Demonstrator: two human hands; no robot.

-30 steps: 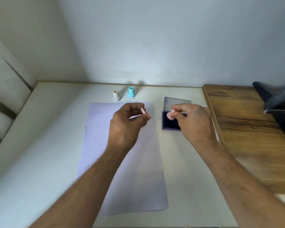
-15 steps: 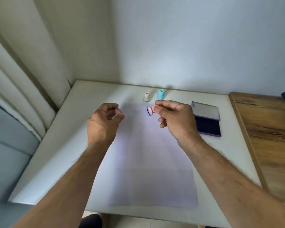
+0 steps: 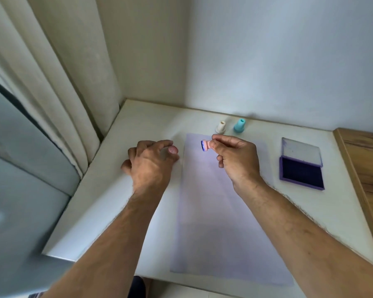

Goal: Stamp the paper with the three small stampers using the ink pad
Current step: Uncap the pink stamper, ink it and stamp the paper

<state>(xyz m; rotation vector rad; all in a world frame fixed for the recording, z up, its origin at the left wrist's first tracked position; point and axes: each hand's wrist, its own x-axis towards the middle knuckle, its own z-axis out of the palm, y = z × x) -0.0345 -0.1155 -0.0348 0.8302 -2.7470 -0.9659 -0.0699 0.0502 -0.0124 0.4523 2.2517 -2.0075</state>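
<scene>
My right hand (image 3: 235,160) pinches a small pink stamper (image 3: 206,145) held sideways, its blue inked face turned left, above the top of the pale paper sheet (image 3: 213,211). My left hand (image 3: 149,164) hovers over the white table left of the paper, its fingertips closed on a small pink cap (image 3: 173,149). A beige stamper (image 3: 221,126) and a teal stamper (image 3: 240,125) stand upright just beyond the paper's far edge. The purple ink pad (image 3: 302,175) lies open to the right, its clear lid (image 3: 299,151) folded back.
The white table (image 3: 121,190) ends at a curtain (image 3: 73,82) on the left and walls behind. A wooden surface (image 3: 366,160) adjoins the table on the right, past the ink pad.
My right hand has carried the pink stamper from the ink pad to above the paper's top. My left hand moved left, off the paper. The view swung left.
</scene>
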